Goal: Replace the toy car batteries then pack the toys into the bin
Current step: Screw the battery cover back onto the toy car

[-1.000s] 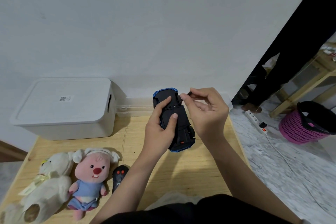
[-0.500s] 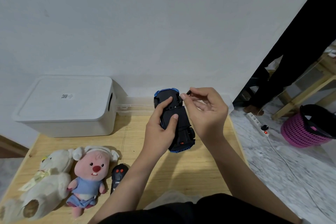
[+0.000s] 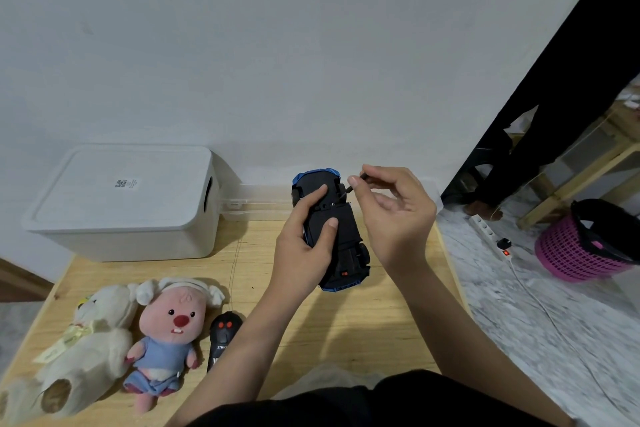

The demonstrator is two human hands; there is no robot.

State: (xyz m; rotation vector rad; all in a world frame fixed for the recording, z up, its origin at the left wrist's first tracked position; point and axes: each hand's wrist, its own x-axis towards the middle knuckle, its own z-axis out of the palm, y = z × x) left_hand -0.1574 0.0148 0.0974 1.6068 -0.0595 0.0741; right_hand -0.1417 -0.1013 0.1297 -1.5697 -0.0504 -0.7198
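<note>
Left hand (image 3: 304,246): raised mid-frame, palm right, fingers curled in firm grasp around toy car (image 3: 330,232), thumb and index pressed flat on its underside. Right hand (image 3: 394,215): raised beside left, thumb and index pinched on thin dark tool (image 3: 353,185), remaining fingers loosely curled. Both forearms bare, angled up from lower frame.

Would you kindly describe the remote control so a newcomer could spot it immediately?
Start at the wooden table and look to its near left, where two plush toys lie. The remote control lies just right of the pink plush. It is the only hard, black item there, with two red buttons on top.
</note>
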